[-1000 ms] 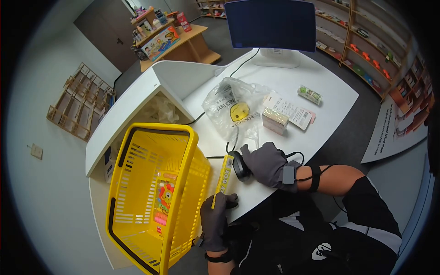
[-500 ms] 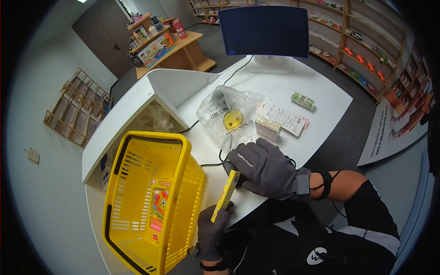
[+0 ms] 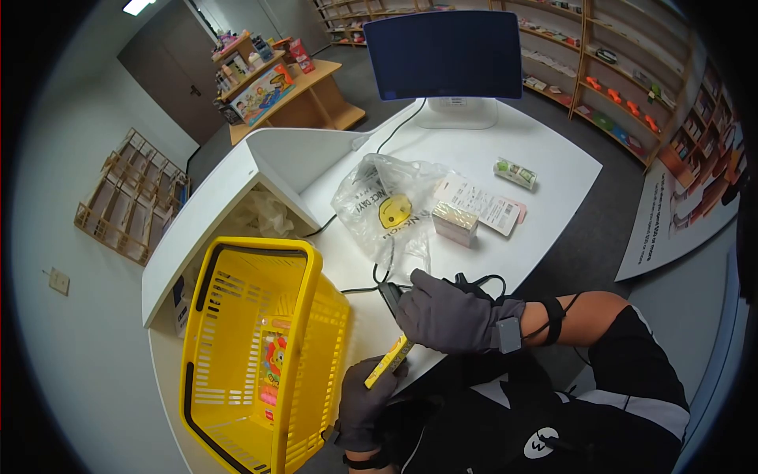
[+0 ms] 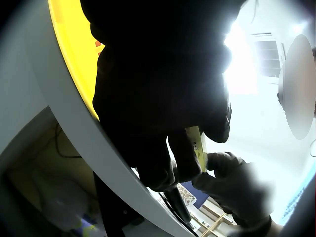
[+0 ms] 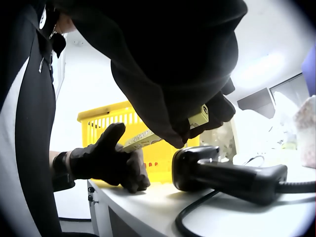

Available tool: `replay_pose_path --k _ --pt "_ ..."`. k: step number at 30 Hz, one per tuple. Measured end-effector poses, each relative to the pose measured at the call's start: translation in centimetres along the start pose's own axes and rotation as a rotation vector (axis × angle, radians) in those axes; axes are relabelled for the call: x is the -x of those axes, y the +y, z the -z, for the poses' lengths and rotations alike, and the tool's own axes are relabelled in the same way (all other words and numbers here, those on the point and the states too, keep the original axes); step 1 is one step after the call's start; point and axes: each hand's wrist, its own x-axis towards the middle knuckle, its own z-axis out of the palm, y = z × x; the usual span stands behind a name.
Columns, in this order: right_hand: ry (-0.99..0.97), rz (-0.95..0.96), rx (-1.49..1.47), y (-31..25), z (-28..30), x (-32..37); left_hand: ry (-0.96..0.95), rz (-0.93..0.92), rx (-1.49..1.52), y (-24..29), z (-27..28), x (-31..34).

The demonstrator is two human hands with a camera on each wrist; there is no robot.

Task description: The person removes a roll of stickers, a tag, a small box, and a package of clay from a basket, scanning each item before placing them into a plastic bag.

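Observation:
A slim yellow box [image 3: 388, 363] with printed lettering is held between my two gloved hands over the counter's near edge. My left hand [image 3: 366, 407] grips its lower end. At the upper end, the thumb and fingers of my right hand [image 3: 454, 316] pinch it, as the right wrist view shows; that hand covers this end in the head view. A black barcode scanner [image 5: 224, 177] lies on the white counter [image 5: 247, 217] just below my right hand, its cable trailing off.
Left of my hands stands a yellow basket [image 3: 316, 340] with a toy pack [image 3: 274, 367] inside. Farther back on the counter are a plastic bag [image 3: 371, 197], a small box [image 3: 455, 224], flat packs [image 3: 497, 212], a green-and-white roll [image 3: 515, 172] and a monitor [image 3: 442, 55].
My right hand has moved from the scanner to the upper end of the yellow box and now pinches it. The left hand keeps its hold, and the box tilts more to the right.

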Motion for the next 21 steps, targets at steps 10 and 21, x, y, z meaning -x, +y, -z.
replay_pose_path --k 10,21 --pt "-0.322 -0.630 -0.424 8.8 1.8 7.6 0.050 -0.006 0.146 -1.4 -0.3 -0.6" --pt "-0.476 -0.824 -0.197 7.9 -5.0 11.7 0.053 0.024 0.132 -1.2 -0.3 -0.9"
